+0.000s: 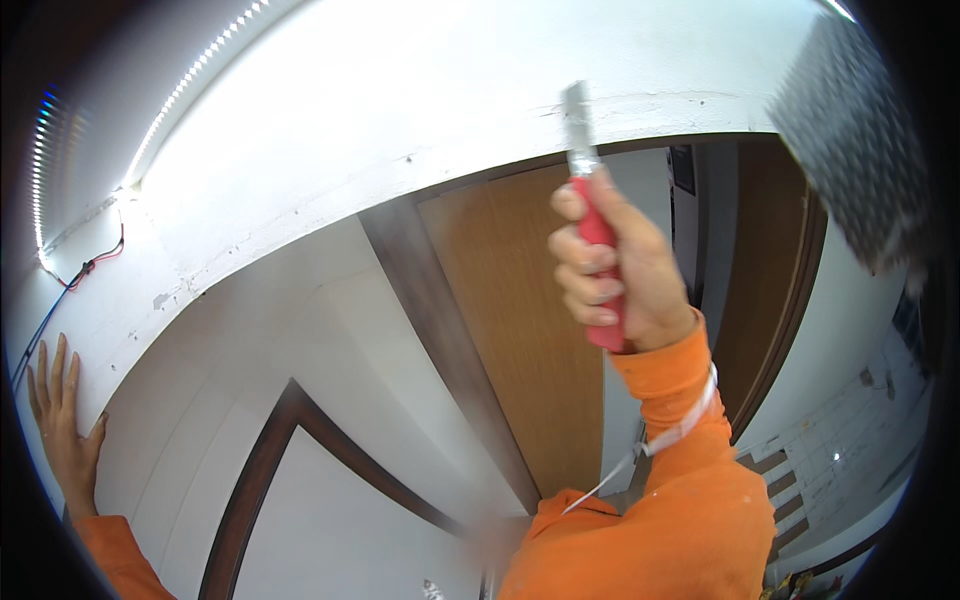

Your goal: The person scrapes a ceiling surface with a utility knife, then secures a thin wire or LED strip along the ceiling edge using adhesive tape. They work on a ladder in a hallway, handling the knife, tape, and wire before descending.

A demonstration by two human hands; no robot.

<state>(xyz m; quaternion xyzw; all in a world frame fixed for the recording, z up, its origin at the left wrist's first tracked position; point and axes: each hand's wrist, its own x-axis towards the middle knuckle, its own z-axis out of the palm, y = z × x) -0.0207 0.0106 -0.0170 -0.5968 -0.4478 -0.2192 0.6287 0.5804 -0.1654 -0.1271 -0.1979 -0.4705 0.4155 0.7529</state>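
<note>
My right hand (630, 260), in an orange sleeve, is raised and closed around the red handle of a scraper (597, 250). Its narrow metal blade points up in front of the white wall band; whether the tip touches the surface I cannot tell. A thin crack (650, 95) and flaked spots run along the lower part of this white band (330, 150). Far to the left, my left hand (65, 420) rests with fingers spread against the white surface, below some loose wires (95, 262), and holds nothing.
Lit LED strips (190, 85) run along the upper left. A blurred, grey textured panel (850, 130) hangs at the upper right. Below are a wooden door panel (510, 300), a dark brown frame (290, 410) and, lower right, stairs (785, 495).
</note>
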